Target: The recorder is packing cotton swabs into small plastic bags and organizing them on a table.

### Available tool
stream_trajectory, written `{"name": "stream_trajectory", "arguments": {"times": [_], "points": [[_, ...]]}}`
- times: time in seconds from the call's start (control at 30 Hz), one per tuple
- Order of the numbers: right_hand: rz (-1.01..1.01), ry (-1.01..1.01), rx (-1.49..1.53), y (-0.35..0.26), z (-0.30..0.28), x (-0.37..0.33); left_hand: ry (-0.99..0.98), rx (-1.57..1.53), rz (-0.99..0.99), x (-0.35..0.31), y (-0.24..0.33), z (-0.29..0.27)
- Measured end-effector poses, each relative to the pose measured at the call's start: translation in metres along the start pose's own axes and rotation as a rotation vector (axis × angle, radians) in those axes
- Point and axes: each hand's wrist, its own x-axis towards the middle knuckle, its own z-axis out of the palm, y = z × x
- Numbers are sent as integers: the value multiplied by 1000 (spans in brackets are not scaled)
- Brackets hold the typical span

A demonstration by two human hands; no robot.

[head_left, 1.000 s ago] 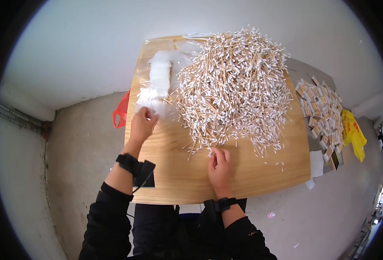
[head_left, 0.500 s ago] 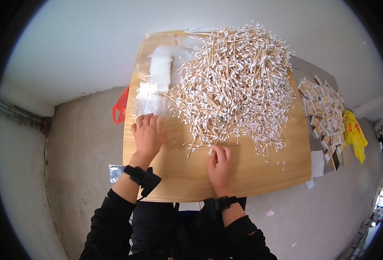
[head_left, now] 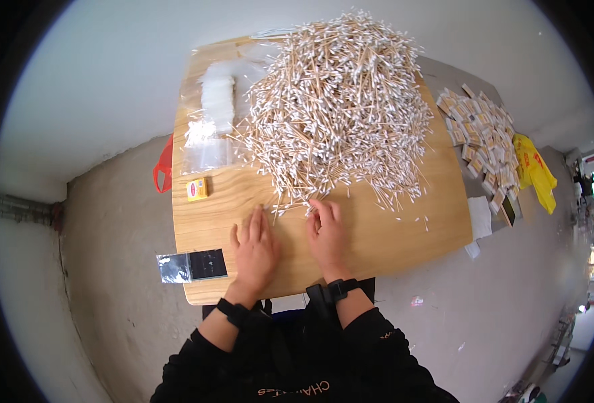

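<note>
A large heap of cotton swabs (head_left: pixel 337 107), wooden sticks with white tips, covers the far middle of the wooden table. At its near edge, the fingers of my right hand (head_left: pixel 326 235) are curled together, with white swab tips showing at the fingertips. My left hand (head_left: pixel 256 250) lies palm down beside it on the tabletop, its fingers stretched out towards a few stray swabs and nothing seen in its grasp. To the left sits a small yellow box (head_left: pixel 197 189), apart from both hands. Beyond it lies a stack of clear plastic bags (head_left: pixel 217 101).
A clear-and-black flat packet (head_left: pixel 208 264) overhangs the table's near left edge. Past the right edge, a grey surface bears many small packs of swabs (head_left: pixel 481 138) and a yellow plastic bag (head_left: pixel 534 171). A red bag (head_left: pixel 164 166) hangs at the left.
My left hand has come away from the plastic bags, nearer and to the right, beside my right hand. The yellow box now shows on the left. The whole view has shifted.
</note>
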Motion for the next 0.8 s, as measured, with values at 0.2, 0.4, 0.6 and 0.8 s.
{"name": "stream_trajectory", "arguments": {"times": [0.2,0.4,0.6,0.8], "points": [[40,10,163,-8,-1,13,25,-426,60,8,10,-6],[49,26,-141,-35,-5,68,119,-372,141,64,17,10],[19,97,-350,-12,0,92,138,-233,181,88,29,22],[139,136,-96,32,-21,73,114,-237,283,91,48,28]]}}
